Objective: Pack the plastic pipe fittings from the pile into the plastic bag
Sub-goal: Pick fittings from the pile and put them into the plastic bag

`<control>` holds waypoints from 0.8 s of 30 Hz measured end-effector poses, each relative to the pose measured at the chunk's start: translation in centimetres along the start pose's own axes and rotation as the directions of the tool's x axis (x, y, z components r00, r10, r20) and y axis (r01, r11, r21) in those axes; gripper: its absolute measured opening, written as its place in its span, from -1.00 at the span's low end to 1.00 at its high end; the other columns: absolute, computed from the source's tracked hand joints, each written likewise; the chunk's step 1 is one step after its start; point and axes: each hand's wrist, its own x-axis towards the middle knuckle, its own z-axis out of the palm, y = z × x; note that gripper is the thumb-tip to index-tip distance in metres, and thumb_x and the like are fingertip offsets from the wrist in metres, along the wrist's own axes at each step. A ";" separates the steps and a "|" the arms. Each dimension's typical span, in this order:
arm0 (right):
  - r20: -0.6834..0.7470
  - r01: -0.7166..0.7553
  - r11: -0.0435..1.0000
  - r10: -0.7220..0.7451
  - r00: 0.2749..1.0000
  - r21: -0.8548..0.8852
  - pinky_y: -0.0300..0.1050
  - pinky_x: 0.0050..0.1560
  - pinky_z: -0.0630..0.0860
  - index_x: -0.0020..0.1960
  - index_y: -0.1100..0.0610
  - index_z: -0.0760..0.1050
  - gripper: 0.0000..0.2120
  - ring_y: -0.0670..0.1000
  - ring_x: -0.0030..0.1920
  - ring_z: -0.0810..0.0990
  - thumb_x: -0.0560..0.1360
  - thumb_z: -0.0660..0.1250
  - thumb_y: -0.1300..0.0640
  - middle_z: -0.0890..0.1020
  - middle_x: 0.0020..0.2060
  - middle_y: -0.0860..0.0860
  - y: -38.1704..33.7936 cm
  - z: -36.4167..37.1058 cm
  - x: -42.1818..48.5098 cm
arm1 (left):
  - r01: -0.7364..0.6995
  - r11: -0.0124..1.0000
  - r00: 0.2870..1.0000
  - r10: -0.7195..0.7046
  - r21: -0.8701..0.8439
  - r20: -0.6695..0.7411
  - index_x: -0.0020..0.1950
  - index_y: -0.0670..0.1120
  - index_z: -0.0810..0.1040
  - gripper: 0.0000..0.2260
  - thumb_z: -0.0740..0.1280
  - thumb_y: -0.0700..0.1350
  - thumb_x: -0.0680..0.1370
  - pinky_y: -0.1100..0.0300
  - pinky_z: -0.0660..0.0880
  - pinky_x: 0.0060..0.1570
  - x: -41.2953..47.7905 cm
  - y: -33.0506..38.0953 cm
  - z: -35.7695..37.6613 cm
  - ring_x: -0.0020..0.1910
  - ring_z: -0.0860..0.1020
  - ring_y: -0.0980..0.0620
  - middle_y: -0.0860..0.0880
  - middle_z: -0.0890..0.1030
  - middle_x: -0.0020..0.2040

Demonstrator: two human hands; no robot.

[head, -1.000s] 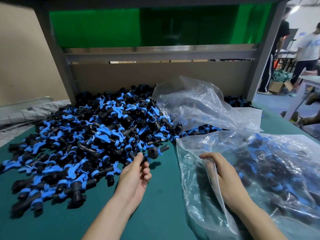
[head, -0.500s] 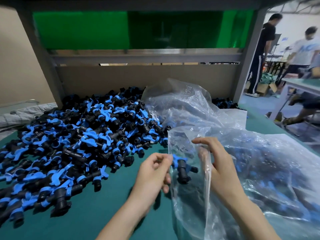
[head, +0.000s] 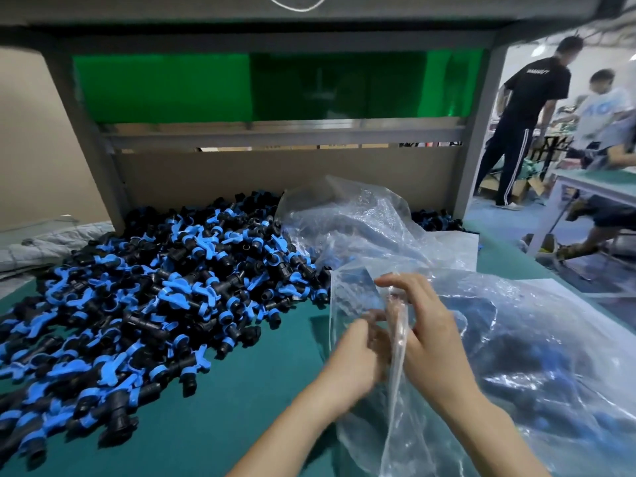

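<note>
A big pile of black and blue plastic pipe fittings (head: 165,297) covers the left half of the green table (head: 223,414). To its right lies a clear plastic bag (head: 537,342) with several fittings showing dimly through it. My right hand (head: 426,335) holds the bag's rim up at its mouth. My left hand (head: 354,359) is at that mouth with its fingers pushed in behind the plastic, blurred. No fitting shows in those fingers.
A second, crumpled clear bag (head: 364,228) sits behind the first, against a cardboard back wall (head: 275,177) under a grey shelf frame. More fittings (head: 437,220) lie behind it. Beyond the table's right edge, people (head: 526,115) stand by a white table (head: 605,182).
My left hand has carried the fitting from the pile's edge to the bag and reached into its mouth. The fitting has gone out of sight. My right hand lifted the rim.
</note>
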 end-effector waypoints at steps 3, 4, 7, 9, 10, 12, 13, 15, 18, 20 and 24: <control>0.072 -0.048 0.998 0.051 0.996 -0.031 -0.20 0.09 0.48 0.15 -0.09 0.51 -0.76 -0.19 0.08 0.56 0.61 0.26 0.23 0.54 0.07 -0.22 2.0 1.7 -1.5 | 0.024 0.930 0.997 0.005 0.368 -0.079 0.23 0.13 0.49 -0.82 0.21 -0.04 0.65 0.15 0.42 -0.29 -1.8 -4.8 -4.8 -0.32 0.51 0.25 0.16 0.62 -0.20; 0.104 -0.082 0.996 0.085 0.991 -0.041 -0.15 0.07 0.49 0.14 -0.12 0.50 -0.75 -0.17 0.03 0.57 0.62 0.25 0.21 0.53 0.06 -0.23 2.8 2.1 -2.1 | 0.076 0.873 0.982 0.019 0.482 -0.188 0.25 0.14 0.47 -0.81 0.17 0.02 0.66 0.20 0.37 -0.30 -2.3 -6.3 -6.2 -0.31 0.49 0.27 0.19 0.59 -0.21; 0.229 -0.188 0.976 0.208 0.951 -0.107 -0.03 0.08 0.51 0.12 -0.18 0.47 -0.81 -0.08 -0.06 0.59 0.64 0.19 0.09 0.52 0.10 -0.26 4.8 2.8 -3.3 | 0.190 0.661 0.926 0.127 0.726 -0.357 0.30 0.09 0.40 -0.74 0.09 0.11 0.67 0.22 0.35 -0.32 -3.4 -7.9 -8.9 -0.18 0.56 0.17 0.16 0.60 -0.01; 0.260 -0.235 0.964 0.261 0.930 -0.125 -0.06 0.14 0.47 0.12 -0.19 0.46 -0.84 -0.20 0.04 0.56 0.64 0.18 0.05 0.52 0.14 -0.29 5.6 2.9 -3.5 | 0.259 0.538 0.907 0.151 0.802 -0.393 0.31 0.05 0.37 -0.67 0.04 0.18 0.67 0.22 0.32 -0.39 -2.9 -8.0 -9.0 -0.20 0.61 0.13 0.13 0.62 0.00; 0.263 -0.247 0.961 0.272 0.926 -0.124 -0.11 0.13 0.46 0.12 -0.19 0.46 -0.84 -0.24 0.09 0.53 0.65 0.18 0.05 0.52 0.14 -0.30 5.8 2.9 -3.5 | 0.305 0.449 0.901 0.150 0.840 -0.408 0.30 0.03 0.36 -0.64 0.01 0.21 0.67 0.22 0.32 -0.41 -2.5 -7.8 -8.9 -0.22 0.62 0.11 0.11 0.63 -0.04; 0.265 -0.255 0.960 0.277 0.924 -0.117 -0.22 0.07 0.41 0.11 -0.22 0.46 -0.82 -0.28 0.13 0.51 0.65 0.19 0.05 0.51 0.15 -0.32 5.8 2.9 -3.5 | 0.349 0.284 0.911 0.122 0.893 -0.395 0.25 -0.02 0.36 -0.59 -0.03 0.24 0.66 0.19 0.31 -0.43 -1.2 -7.8 -8.6 -0.25 0.64 0.08 0.07 0.63 -0.18; 0.265 -0.252 0.961 0.275 0.924 -0.117 -0.27 0.05 0.40 0.11 -0.22 0.46 -0.82 -0.28 0.13 0.50 0.65 0.19 0.05 0.51 0.14 -0.33 5.9 2.9 -3.5 | 0.367 0.237 0.907 0.124 0.900 -0.402 0.23 -0.04 0.37 -0.57 -0.04 0.26 0.66 0.18 0.30 -0.43 -0.5 -7.9 -8.5 -0.26 0.64 0.07 0.07 0.63 -0.21; 0.262 -0.246 0.962 0.268 0.927 -0.116 -0.32 0.03 0.39 0.11 -0.22 0.46 -0.83 -0.28 0.12 0.52 0.64 0.19 0.04 0.52 0.13 -0.32 5.9 2.8 -3.6 | 0.411 0.192 0.891 0.122 0.891 -0.437 0.20 -0.06 0.40 -0.54 -0.04 0.27 0.66 0.16 0.32 -0.39 0.7 -8.0 -8.5 -0.23 0.65 0.06 0.05 0.64 -0.21; 0.257 -0.239 0.965 0.259 0.931 -0.106 -0.35 0.02 0.40 0.11 -0.20 0.47 -0.83 -0.24 0.09 0.53 0.63 0.19 0.05 0.53 0.12 -0.30 6.0 2.8 -3.6 | 0.454 0.161 0.875 0.103 0.876 -0.473 0.23 -0.08 0.44 -0.58 0.00 0.19 0.69 0.16 0.34 -0.35 2.1 -8.0 -8.7 -0.20 0.67 0.05 0.05 0.65 -0.18; 0.259 -0.234 0.967 0.253 0.932 -0.103 -0.39 0.03 0.39 0.10 -0.21 0.46 -0.83 -0.26 0.11 0.52 0.63 0.19 0.05 0.52 0.13 -0.31 6.0 2.8 -3.6 | 0.470 0.171 0.867 0.090 0.866 -0.489 0.19 -0.07 0.46 -0.64 0.02 0.13 0.69 0.16 0.33 -0.37 2.4 -8.1 -8.8 -0.21 0.67 0.05 0.05 0.66 -0.20; 0.275 -0.237 0.964 0.262 0.925 -0.119 -0.35 0.04 0.40 0.12 -0.23 0.45 -0.84 -0.31 0.14 0.50 0.65 0.18 0.02 0.51 0.14 -0.34 6.1 2.7 -3.5 | 0.458 0.367 0.847 0.097 0.809 -0.523 0.06 -0.04 0.37 -0.76 0.06 0.10 0.68 0.13 0.35 -0.42 1.3 -7.6 -9.1 -0.31 0.64 0.01 0.02 0.64 -0.28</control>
